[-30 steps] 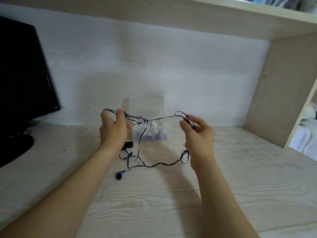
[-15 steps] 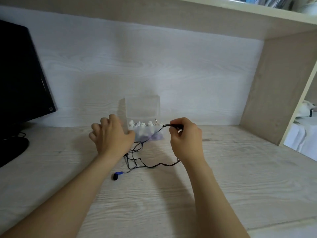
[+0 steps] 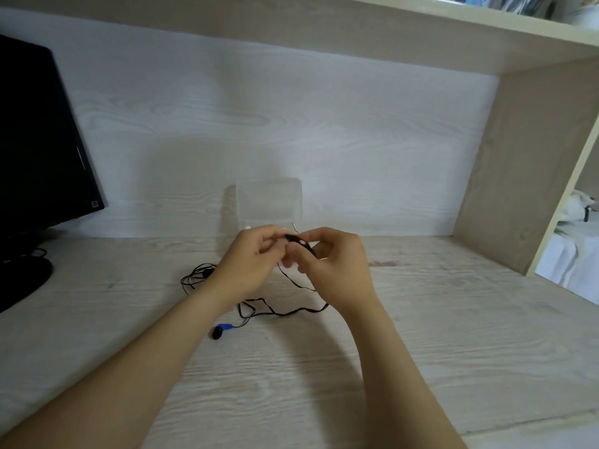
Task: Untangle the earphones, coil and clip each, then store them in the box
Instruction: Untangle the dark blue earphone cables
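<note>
Both grips are narrow and closed on the same thing. The left hand (image 3: 249, 264) and the right hand (image 3: 337, 267) meet fingertip to fingertip above the bench (image 3: 421, 351), each pinching a short dark stretch of the earphones (image 3: 299, 243) between thumb and curled fingers. Whether that dark piece is a plug, a remote or only bunched cord is too small to tell.

From the right hand's grip a strand drops and runs left along the bench in a loose wavy line, crossing itself near the left wrist. A blue earbud (image 3: 222, 330) lies at the end of it, near the left forearm. A second slack loop of cord (image 3: 197, 277) lies on the bench just to the left of the left hand.

The box (image 3: 269, 202), clear plastic with its lid standing open, sits right behind the hands against the back wall. Its lower part is mostly hidden by them, and only a few small pale pieces show at its rim. A dark monitor (image 3: 39, 140) stands well apart at the far left.

The task looks to be in its early part. The cord lies spread but not straight, nothing is coiled and no clip shows on it. Whether any set is stored already cannot be read. Left to do, by this view: finish freeing the crossing, coil, clip and stow.
</note>
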A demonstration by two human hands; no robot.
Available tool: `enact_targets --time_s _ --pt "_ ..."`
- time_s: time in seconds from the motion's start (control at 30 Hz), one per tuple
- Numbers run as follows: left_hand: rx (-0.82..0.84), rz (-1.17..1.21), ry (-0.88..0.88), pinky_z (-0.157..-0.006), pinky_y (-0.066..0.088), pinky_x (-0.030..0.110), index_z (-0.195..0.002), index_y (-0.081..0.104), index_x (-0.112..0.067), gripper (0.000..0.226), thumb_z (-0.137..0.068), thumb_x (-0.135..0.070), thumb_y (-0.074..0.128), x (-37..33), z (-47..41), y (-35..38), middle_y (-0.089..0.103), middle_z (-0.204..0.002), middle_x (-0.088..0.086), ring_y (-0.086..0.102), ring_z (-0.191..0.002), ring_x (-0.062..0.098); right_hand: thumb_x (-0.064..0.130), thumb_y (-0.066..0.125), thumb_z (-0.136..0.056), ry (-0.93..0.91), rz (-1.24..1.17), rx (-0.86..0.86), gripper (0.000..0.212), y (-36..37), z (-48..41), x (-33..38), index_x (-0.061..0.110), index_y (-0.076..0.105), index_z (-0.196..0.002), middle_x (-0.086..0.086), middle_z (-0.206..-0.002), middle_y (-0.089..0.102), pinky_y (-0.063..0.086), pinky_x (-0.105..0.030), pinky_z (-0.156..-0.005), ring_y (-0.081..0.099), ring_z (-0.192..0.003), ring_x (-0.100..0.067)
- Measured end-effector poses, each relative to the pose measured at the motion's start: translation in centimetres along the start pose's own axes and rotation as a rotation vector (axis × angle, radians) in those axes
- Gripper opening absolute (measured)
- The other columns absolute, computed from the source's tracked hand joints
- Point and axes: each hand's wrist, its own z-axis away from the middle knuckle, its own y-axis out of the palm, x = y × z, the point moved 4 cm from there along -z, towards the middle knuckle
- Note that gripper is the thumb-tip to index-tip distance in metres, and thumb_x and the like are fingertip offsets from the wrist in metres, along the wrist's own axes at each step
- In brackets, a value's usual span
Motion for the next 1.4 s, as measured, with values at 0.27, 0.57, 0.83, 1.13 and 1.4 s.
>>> enact_targets --time_s 0.27,0.57,0.83,1.13,1.4 --pt "-0.441 0.595 -0.380 -0.055 0.052 0.034 -0.070 0.055 -0.018 0.046 -0.101 -0.052 0.062 1.1 -0.9 -3.2 0.032 -0.055 -0.005 0.026 -0.045 0.014 0.018 0.064 -0.094 0.386 -0.268 -0.398 0.011 -2.2 -0.1 -2.5 0.020 0.072 -0.101 -0.002 -0.066 0.073 0.043 -0.023 -0.054 0.059 -0.056 -0.013" --pt "-0.696 0.113 -0.323 -0.065 0.034 0.036 -0.076 0.051 -0.001 0.076 -0.089 -0.076 0.057 1.7 0.1 -5.5 0.045 -0.067 0.001 0.041 -0.064 0.021 0.058 0.064 -0.091 0.775 -1.143 -0.391 0.050 -3.1 0.5 -3.7 0.011 0.063 -0.109 0.004 -0.057 0.037 0.055 -0.033 -0.080 0.075 -0.076 -0.021" --pt "-0.767 -0.252 -0.222 -0.104 0.045 0.060 -0.061 0.039 -0.027 0.058 -0.091 -0.075 0.040 2.0 0.1 -6.5 0.055 -0.084 0.009 0.058 -0.092 0.040 0.042 0.064 -0.082 0.470 -0.179 -0.723 0.036 -6.4 1.3 -3.3 0.012 0.055 -0.064 0.004 -0.054 0.039 0.028 -0.032 -0.054 0.037 -0.058 -0.024" --pt "-0.733 -0.515 -0.244 -0.097 0.029 0.046 -0.068 0.058 -0.022 0.056 -0.103 -0.063 0.042 3.0 -0.3 -6.0 0.060 -0.099 0.007 0.042 -0.111 0.032 0.016 0.062 -0.081 0.332 1.140 -0.361 0.010 -5.1 0.5 -4.6 0.022 0.068 -0.077 -0.007 -0.115 0.036 0.019 -0.043 -0.088 0.023 -0.107 -0.030" --pt "-0.578 -0.710 -0.289 -0.089 0.023 0.044 -0.058 0.071 -0.016 0.078 -0.104 -0.063 0.029 3.8 -0.4 -5.3 0.064 -0.064 0.004 0.033 -0.101 0.027 0.014 0.058 -0.080 0.573 1.057 -0.120 0.020 -4.9 1.7 -6.1 0.022 0.056 -0.098 -0.013 -0.126 0.034 0.027 -0.046 -0.100 0.026 -0.116 -0.035"
